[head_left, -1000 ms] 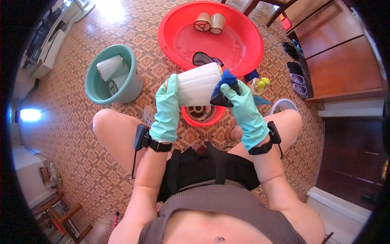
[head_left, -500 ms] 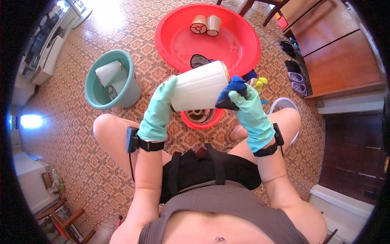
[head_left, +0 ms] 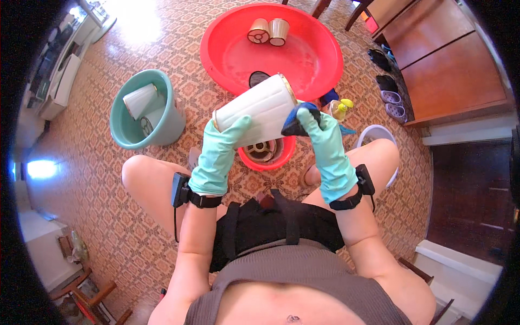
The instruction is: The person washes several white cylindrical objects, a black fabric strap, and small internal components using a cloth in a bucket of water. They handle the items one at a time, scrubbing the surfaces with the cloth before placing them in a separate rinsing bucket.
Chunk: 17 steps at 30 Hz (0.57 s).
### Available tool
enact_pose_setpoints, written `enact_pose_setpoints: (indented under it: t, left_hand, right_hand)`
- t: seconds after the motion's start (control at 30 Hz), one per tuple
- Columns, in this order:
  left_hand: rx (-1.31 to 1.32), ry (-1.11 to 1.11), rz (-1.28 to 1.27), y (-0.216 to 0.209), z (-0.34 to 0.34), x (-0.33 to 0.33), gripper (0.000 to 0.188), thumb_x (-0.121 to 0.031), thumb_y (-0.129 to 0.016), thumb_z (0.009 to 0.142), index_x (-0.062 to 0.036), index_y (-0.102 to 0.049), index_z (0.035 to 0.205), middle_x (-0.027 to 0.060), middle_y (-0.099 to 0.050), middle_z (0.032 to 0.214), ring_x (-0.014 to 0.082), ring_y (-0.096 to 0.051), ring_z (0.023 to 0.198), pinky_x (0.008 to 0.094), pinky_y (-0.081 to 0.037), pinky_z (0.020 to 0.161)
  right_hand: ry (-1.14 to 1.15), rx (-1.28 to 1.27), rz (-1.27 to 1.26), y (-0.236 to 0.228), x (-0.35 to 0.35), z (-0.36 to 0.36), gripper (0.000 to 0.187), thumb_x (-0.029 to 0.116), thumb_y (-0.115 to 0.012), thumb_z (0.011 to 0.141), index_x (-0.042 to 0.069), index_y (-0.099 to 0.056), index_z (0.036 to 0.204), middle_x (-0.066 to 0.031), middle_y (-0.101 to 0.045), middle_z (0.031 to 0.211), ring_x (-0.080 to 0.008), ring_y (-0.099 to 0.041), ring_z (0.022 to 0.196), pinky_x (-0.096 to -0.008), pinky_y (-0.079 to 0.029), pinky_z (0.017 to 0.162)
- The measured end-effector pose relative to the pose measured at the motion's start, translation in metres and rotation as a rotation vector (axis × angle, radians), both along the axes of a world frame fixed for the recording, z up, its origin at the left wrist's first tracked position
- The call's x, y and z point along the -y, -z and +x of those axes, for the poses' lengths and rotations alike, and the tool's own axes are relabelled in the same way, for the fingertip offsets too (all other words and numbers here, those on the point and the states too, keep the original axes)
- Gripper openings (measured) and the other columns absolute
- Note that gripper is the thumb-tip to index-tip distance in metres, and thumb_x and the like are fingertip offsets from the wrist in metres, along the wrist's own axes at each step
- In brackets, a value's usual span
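A white lampshade (head_left: pixel 257 108) with gold-edged rims is held up in front of me, tilted with its right end higher. My left hand (head_left: pixel 225 138), in a mint rubber glove, grips its left end, thumb across the side. In my gloved right hand (head_left: pixel 319 130) is a bunched dark blue cloth (head_left: pixel 298 120), pinched and pressed near the lampshade's right end. Below the lampshade stands a small red basin (head_left: pixel 287 154) with a ring-and-spoke frame (head_left: pixel 260 150) inside, partly hidden by the shade.
A large red tub (head_left: pixel 325 59) holds two small lampshades (head_left: pixel 278 31) and a dark oval piece. At left, a teal bucket (head_left: pixel 116 130) contains another white lampshade (head_left: pixel 141 100). A spray bottle (head_left: pixel 340 110) with yellow top and a pale basin (head_left: pixel 394 173) lie right; clogs (head_left: pixel 397 112) stand by the cabinet.
The lampshade has tipped, its left end now nearer me. My left hand has shifted its grip onto the lower side, and my right hand with the cloth has moved slightly left.
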<state>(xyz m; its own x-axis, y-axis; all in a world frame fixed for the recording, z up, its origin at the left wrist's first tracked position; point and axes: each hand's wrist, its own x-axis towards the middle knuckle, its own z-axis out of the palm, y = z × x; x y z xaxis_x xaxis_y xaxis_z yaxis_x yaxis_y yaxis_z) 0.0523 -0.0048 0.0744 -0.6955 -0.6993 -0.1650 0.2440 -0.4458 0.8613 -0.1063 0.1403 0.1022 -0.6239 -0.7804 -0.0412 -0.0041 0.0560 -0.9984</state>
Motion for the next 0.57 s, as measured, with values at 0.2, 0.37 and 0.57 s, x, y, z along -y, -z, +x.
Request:
enact_pose_setpoints:
  t: [0.2,0.37,0.57]
  left_hand:
    - [0.030,0.003,-0.087,-0.010,-0.002,-0.001,0.038,-0.016,-0.076,0.086,-0.0004,-0.064,0.119,0.0052,-0.070,0.105,0.0130,-0.066,0.090,0.0291,-0.054,0.083]
    - [-0.073,0.006,0.142,0.018,-0.005,0.013,0.030,-0.017,-0.070,0.089,-0.0009,-0.068,0.114,0.0053,-0.070,0.107,0.0152,-0.067,0.092,0.0319,-0.053,0.086]
    - [-0.115,0.044,0.248,0.039,-0.004,0.018,0.038,-0.023,-0.068,0.091,-0.0040,-0.064,0.124,0.0078,-0.068,0.117,0.0187,-0.066,0.103,0.0354,-0.051,0.094]
  right_hand:
    - [0.129,0.052,-0.069,0.038,0.002,-0.007,0.039,0.036,-0.055,0.102,0.001,-0.071,0.108,0.0026,-0.068,0.094,-0.0049,-0.057,0.083,-0.0253,-0.049,0.072]
    - [0.161,0.223,-0.129,0.015,0.005,-0.010,0.048,0.047,-0.046,0.103,0.006,-0.065,0.120,0.0004,-0.068,0.100,-0.0089,-0.062,0.089,-0.0258,-0.050,0.085]
    - [0.004,0.088,-0.241,0.014,-0.001,-0.028,0.041,0.036,-0.049,0.104,0.004,-0.059,0.128,-0.0070,-0.068,0.114,-0.0158,-0.065,0.100,-0.0310,-0.050,0.094]
